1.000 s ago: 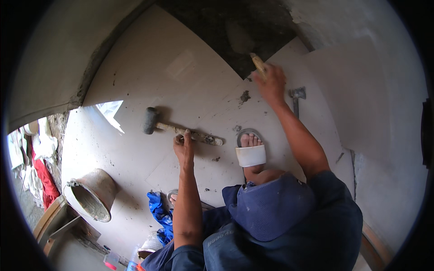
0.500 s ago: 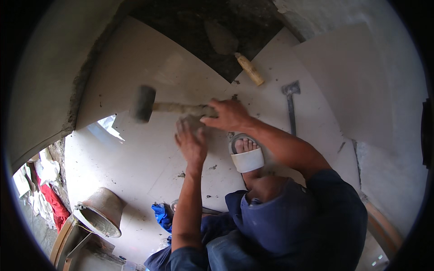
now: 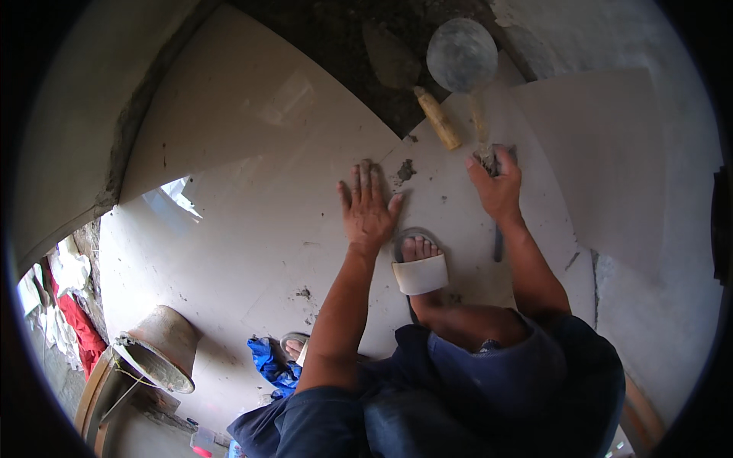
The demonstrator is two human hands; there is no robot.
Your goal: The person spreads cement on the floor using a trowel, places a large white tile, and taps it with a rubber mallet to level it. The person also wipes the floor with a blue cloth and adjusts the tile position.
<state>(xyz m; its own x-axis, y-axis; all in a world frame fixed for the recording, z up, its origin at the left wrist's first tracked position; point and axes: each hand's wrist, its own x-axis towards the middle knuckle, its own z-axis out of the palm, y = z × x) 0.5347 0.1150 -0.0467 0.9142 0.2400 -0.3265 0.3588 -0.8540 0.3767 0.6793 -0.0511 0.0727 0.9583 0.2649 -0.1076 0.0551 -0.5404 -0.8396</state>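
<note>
My right hand (image 3: pixel 498 187) is closed around the end of a mallet's pale, mortar-crusted handle. The mallet (image 3: pixel 462 56) points away from me, its round grey face turned up. My left hand (image 3: pixel 369 212) lies palm down with fingers spread on a large pale floor tile (image 3: pixel 252 252). Beyond and between the hands rests a trowel (image 3: pixel 437 120), its wooden handle on the tile and its blade over dark mortar. Beneath my right hand and wrist, a small metal hammer (image 3: pixel 498 243) is mostly hidden, with part of its shaft showing.
Dark wet mortar (image 3: pixel 336 30) fills the gap at the far side. A mortar-stained bucket (image 3: pixel 164 343) lies tipped at lower left, near a crumpled blue bag (image 3: pixel 269 362). My sandalled foot (image 3: pixel 420 267) stands between my arms. Another large tile (image 3: pixel 595 153) leans at right.
The mallet has swung from the left to the far right in my right hand. My left hand has moved right and forward and now lies flat on the tile.
</note>
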